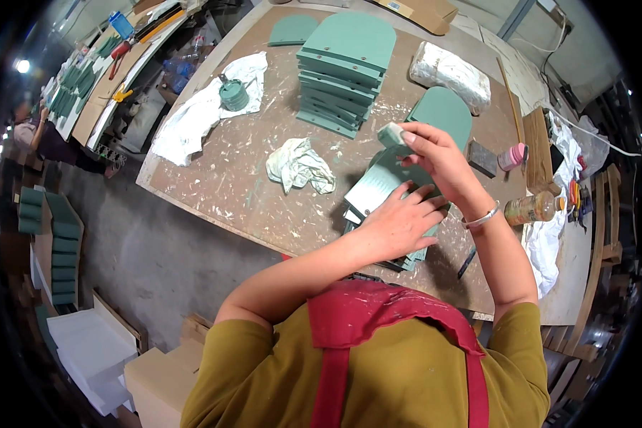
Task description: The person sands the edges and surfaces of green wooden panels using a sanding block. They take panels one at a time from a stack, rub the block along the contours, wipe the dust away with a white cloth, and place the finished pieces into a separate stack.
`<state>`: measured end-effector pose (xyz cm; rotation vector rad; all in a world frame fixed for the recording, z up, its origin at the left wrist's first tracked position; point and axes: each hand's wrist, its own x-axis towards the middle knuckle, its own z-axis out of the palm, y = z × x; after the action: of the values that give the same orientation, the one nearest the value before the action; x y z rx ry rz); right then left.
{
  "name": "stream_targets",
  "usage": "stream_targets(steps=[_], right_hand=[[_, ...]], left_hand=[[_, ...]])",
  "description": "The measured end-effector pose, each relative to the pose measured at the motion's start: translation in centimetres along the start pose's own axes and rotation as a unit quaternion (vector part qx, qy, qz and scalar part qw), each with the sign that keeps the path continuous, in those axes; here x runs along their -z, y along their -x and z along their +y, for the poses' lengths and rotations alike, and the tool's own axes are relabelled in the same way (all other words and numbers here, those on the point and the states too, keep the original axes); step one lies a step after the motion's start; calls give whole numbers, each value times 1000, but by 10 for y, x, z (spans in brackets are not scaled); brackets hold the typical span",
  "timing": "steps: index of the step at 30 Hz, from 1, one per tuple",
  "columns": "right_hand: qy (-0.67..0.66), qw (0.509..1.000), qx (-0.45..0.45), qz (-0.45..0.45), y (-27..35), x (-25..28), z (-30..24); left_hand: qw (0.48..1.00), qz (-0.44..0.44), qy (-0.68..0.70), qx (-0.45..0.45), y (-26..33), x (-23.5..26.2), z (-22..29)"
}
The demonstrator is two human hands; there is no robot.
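Close to you, your left hand (399,222) lies flat with its fingers spread on a green board (378,187). It presses down, most likely so the board does not slide. That board is the top one of a small pile near the edge of the surface (214,182). Just past it, your right hand (435,153) is lifted above the board. Its fingers pinch a small pale green block (390,133), maybe a sanding block, held up by its end so the flat side is free. A silver bangle (482,217) sits on that wrist. A little to your left lies a crumpled white rag (299,166), within easy reach. To your right stand a small bottle (530,208), a pink cup (512,157) and a dark block (482,158). Farther off is a tall stack of green boards (344,71) with rounded tops, piled neatly to save room. Beside it, a green tin (233,93) rests on a white cloth (200,107), likely to catch drips. At the far side lies a white wrapped bundle (449,73).
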<state>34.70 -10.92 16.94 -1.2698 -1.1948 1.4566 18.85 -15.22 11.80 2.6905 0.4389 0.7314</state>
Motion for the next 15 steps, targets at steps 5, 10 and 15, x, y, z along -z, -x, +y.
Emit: stream_targets(steps=[5,10,15], right_hand=[[-259,963,-65,-25,19,2,6],[-291,954,-70,-19,34,9,6],[-246,968,-46,-8,48,16,-4]], left_hand=[[999,-5,45,-8,4,3,0],[991,83,105,-5,43,30,3],[956,155,165,185,103,101,-50]])
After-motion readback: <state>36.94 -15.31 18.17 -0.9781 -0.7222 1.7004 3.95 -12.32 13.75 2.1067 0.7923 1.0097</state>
